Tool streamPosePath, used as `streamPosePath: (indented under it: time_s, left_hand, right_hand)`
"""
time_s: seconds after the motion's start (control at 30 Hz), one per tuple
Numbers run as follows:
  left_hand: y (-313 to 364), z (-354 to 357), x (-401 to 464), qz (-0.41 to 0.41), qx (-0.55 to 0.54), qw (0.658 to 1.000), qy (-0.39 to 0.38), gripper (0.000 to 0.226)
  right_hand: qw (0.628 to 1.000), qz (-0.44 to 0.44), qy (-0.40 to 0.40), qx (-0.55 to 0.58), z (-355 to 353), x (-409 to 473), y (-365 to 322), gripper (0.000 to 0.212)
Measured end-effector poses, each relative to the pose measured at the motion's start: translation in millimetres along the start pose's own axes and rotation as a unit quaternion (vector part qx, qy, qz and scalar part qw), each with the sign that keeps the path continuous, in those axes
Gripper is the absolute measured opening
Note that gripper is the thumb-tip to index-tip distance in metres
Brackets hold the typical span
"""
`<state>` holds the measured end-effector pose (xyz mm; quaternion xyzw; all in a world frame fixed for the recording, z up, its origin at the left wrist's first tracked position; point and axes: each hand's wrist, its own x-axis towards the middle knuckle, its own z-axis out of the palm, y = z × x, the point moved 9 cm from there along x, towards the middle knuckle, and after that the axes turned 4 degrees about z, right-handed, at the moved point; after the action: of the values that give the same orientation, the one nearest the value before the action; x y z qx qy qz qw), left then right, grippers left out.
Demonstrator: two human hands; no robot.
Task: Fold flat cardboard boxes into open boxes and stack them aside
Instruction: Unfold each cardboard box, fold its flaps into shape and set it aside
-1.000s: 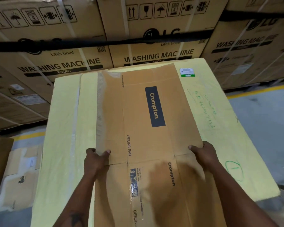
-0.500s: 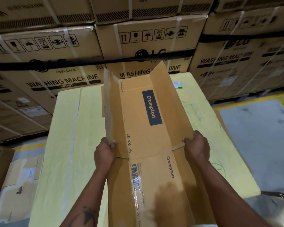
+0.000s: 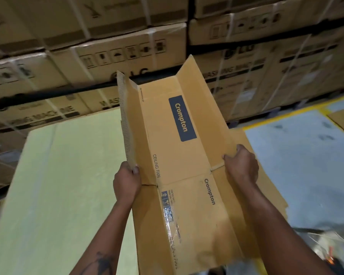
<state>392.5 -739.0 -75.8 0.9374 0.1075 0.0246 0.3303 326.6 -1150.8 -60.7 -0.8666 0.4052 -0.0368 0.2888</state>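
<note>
Judging by its look, the Crompton ceiling-fan carton (image 3: 179,147) should handle light and fairly stiff across each panel yet floppy along its scored creases, so the sensible places to take hold are the side panels close to the crease between main panel and end flap — just where both hands sit. Nearest the camera, the taped end flap (image 3: 189,221) hangs down toward the person between the two forearms. At the carton's left wall, the left hand (image 3: 127,181) pinches the lower end of the raised side panel (image 3: 130,124), thumb on the inner face and the other fingers hidden behind it; the fingers are curled close, with the corrugated edge showing just above them. On the other side, the right hand (image 3: 241,168) grips the right side panel (image 3: 205,108), fingers curled over its edge and the knuckles facing the camera. Between the hands the printed main panel lies as a trough floor, both walls tilted upward but not yet square. The carton is held up in the air above the pale yellow sheet (image 3: 64,175), which lies to its left and below. A flat brown cardboard piece (image 3: 266,175) shows under the right hand. Farther off stand strapped washing-machine boxes (image 3: 115,56), blurred, and to the right a grey floor (image 3: 298,165) with a yellow line.
</note>
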Motion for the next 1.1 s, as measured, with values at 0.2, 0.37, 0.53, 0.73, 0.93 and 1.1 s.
streamPosePath:
  time_s: [0.2,0.37,0.53,0.73,0.93,1.1]
  left_hand:
    - [107,87,-13,0.027,0.007,0.999,-0.018,0.025]
    - [188,152,-16,0.065,0.013,0.997,-0.033,0.026]
    - [251,220,-23,0.095,0.021,0.993,-0.063,0.027]
    - [313,302,-40,0.133,0.021,0.985,-0.103,0.025]
    - [333,368,-58,0.130,0.040,0.981,-0.139,0.028]
    - [323,413,-58,0.142,0.033,0.978,-0.151,0.028]
  right_hand:
    - [0.999,0.024,0.026,-0.006,-65,82,68,0.034]
    - [0.997,0.056,0.059,-0.005,-108,138,125,0.029]
    - [0.991,0.100,0.085,-0.013,-138,183,187,0.024]
    - [0.984,0.141,0.105,-0.018,-159,227,258,0.030]
    - [0.985,0.114,0.116,-0.050,-164,284,289,0.036]
    - [0.986,0.118,0.101,-0.058,-128,311,310,0.044]
